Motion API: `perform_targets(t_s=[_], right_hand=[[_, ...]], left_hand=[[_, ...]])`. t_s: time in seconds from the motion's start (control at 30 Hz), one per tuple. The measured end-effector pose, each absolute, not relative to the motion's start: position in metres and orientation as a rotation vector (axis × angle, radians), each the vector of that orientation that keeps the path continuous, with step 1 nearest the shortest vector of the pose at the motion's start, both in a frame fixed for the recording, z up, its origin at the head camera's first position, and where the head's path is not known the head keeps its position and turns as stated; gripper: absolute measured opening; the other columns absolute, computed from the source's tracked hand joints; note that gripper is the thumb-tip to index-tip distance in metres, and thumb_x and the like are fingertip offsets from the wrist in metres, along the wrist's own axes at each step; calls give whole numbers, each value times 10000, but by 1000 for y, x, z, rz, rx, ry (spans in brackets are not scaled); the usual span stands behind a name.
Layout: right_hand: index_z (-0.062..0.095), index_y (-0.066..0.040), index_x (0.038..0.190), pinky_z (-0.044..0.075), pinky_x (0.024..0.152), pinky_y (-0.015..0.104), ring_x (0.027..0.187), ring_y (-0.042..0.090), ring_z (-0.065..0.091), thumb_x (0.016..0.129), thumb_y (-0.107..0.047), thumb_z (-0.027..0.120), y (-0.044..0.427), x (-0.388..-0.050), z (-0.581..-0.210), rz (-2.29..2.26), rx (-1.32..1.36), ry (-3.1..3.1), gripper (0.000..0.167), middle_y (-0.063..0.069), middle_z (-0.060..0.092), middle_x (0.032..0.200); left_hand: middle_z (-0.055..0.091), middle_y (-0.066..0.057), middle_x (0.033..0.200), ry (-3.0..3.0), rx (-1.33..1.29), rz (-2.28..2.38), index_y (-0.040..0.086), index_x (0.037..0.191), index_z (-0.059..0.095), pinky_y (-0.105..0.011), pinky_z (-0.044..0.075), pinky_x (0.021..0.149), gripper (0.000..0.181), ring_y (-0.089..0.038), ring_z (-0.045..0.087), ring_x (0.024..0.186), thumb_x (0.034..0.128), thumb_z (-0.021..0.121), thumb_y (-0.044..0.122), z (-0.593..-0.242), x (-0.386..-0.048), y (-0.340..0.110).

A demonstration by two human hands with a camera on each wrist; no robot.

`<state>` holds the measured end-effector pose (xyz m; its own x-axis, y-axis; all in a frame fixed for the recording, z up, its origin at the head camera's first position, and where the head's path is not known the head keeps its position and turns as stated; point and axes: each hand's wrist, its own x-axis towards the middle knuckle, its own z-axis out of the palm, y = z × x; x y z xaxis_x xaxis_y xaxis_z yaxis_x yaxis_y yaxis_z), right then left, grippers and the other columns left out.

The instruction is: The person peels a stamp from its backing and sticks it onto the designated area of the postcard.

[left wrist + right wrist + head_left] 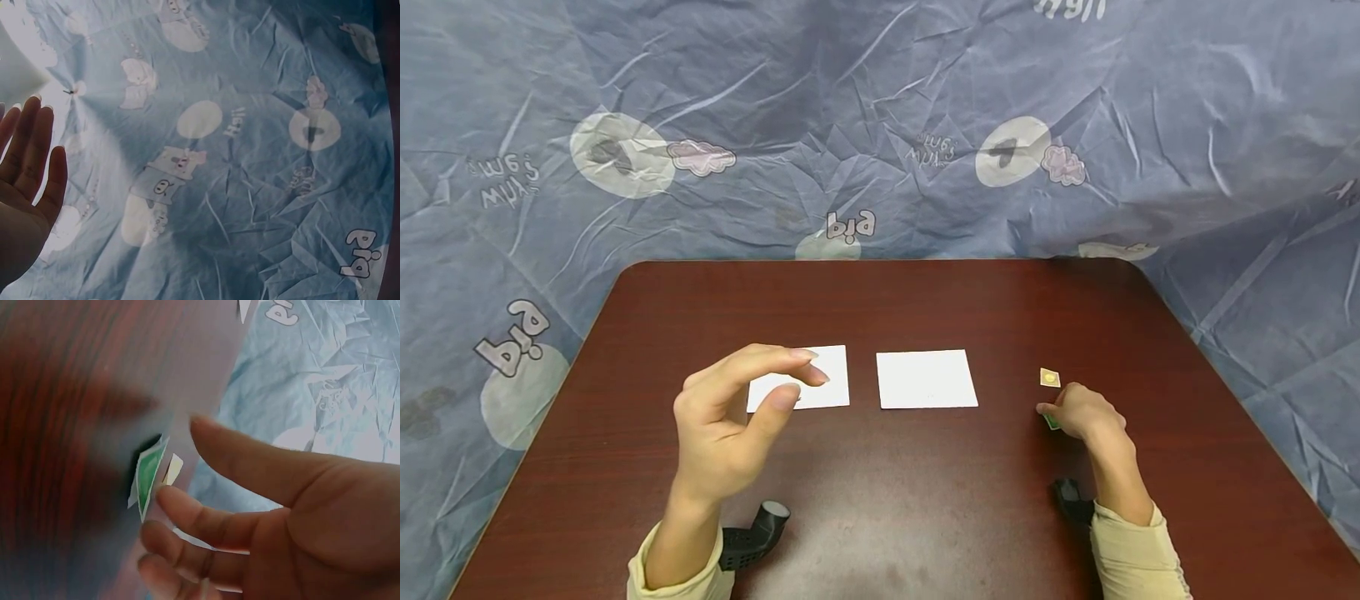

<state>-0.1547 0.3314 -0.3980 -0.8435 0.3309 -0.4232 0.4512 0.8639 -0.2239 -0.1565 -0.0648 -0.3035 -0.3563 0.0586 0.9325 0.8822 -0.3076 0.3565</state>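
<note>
Over the brown bench, the left hand is held up, loosely curved and empty, and now the green card, by the right hand, thumb and fingers parted, is best pinched by its edges.

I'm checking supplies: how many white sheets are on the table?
2: one white sheet is partly hidden behind the left hand; a second sheet lies uncovered, right of the first.
</note>
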Motion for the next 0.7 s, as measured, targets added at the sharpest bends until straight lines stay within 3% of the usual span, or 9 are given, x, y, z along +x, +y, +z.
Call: perform_targets(t_s=[0.27, 0.47, 0.53, 0.7], right_hand=[[507, -127, 590, 339, 624, 419, 669, 218, 410, 926, -345, 596, 339, -151, -397, -452, 535, 2620, 410, 2, 361, 629], [666, -62, 810, 374, 659, 452, 740, 253, 462, 878, -297, 660, 341, -151, -397, -481, 544, 2606, 245, 47, 496, 739], [647, -37, 883, 386, 660, 456, 761, 271, 483, 855, -287, 685, 341, -152, -397, -492, 547, 2615, 254, 68, 531, 778], [555, -27, 893, 397, 612, 396, 727, 261, 501, 796, -233, 750, 343, -152, -398, -567, 518, 2662, 300, 82, 556, 762]], left_hand=[[680, -138, 831, -1319, -1252, -1735, -95, 1025, 658, -273, 497, 734, 203, -191, 656, 767, 937, 610, 82, -304, -157, -64], [680, -139, 836, -1322, -1252, -1744, -94, 1023, 659, -273, 499, 735, 205, -193, 657, 770, 936, 612, 86, -305, -156, -64], [679, -140, 834, -1322, -1253, -1750, -93, 1023, 659, -274, 499, 733, 203, -196, 656, 768, 936, 611, 83, -305, -156, -64], [678, -141, 831, -1334, -1270, -1758, -101, 1013, 653, -286, 502, 714, 187, -210, 656, 749, 925, 617, 60, -309, -158, -64]])
